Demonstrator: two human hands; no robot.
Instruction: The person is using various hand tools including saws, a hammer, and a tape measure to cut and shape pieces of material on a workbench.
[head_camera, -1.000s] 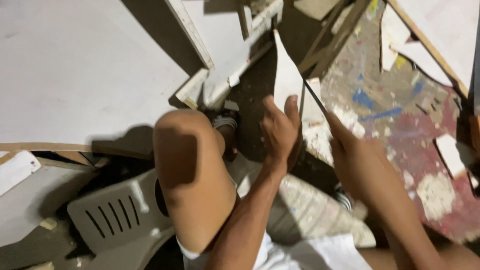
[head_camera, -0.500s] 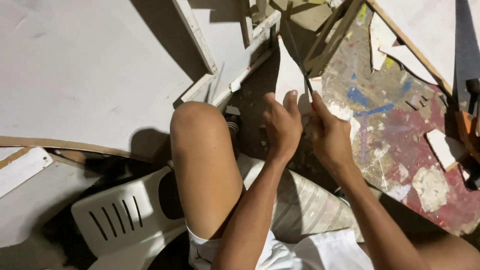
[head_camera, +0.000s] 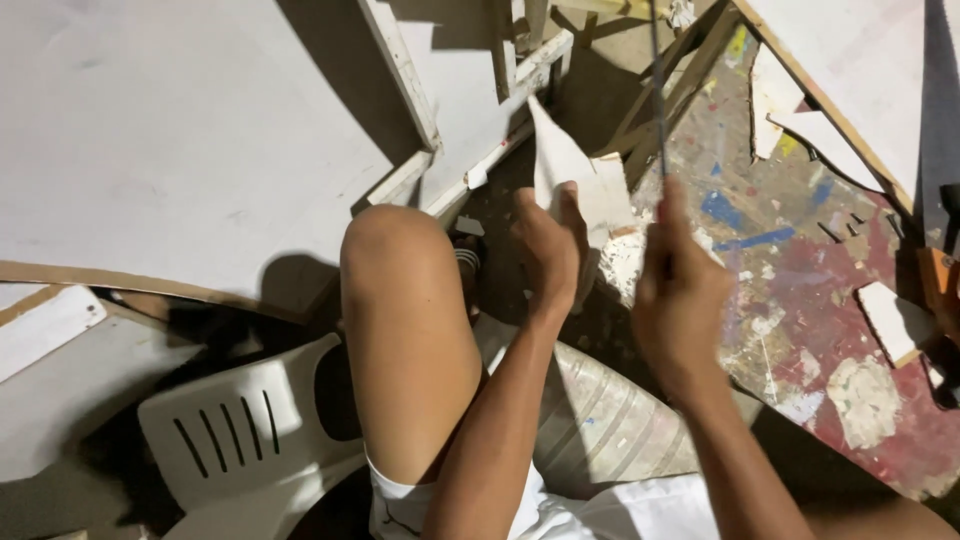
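A: Right, nearest first. What's at the bottom?

B: White shorts (head_camera: 600, 510), bare knee (head_camera: 395, 260) up, forearms running fwd. White plastic chair (head_camera: 240, 430) lower left, slotted back. Ribbed pale sheet (head_camera: 610, 420) under the arms.

A: Left hand?

B: Left hand (head_camera: 548, 255) centre frame, just beyond the knee. Fingers closed round the lower end of a white offcut (head_camera: 575, 175), thumb on its front face. Offcut's a pointed, roughly triangular piece, tip up, standing about upright btw the two hands.

A: And the right?

B: Right hand (head_camera: 680, 290) just right of it, blurred. Fingers curled shut on a thin dark blade (head_camera: 657, 90) that runs straight up to the top edge. Can't tell what sort of handle, hand hides it. Blade sits just beside the offcut's right edge; can't tell if touching.

A: What's under that?

B: Paint-splashed board (head_camera: 800, 290) on the right, w/ red, blue, white patches and small white scraps (head_camera: 895, 320) on it.

A: Further out?

B: Big white panel (head_camera: 170, 150) fills upper left, curved brown edge along its near side. White frame strips (head_camera: 400, 70) cross at top centre, bare wood battens (head_camera: 660, 100) beyond the blade. Another white panel (head_camera: 860, 70) top right.
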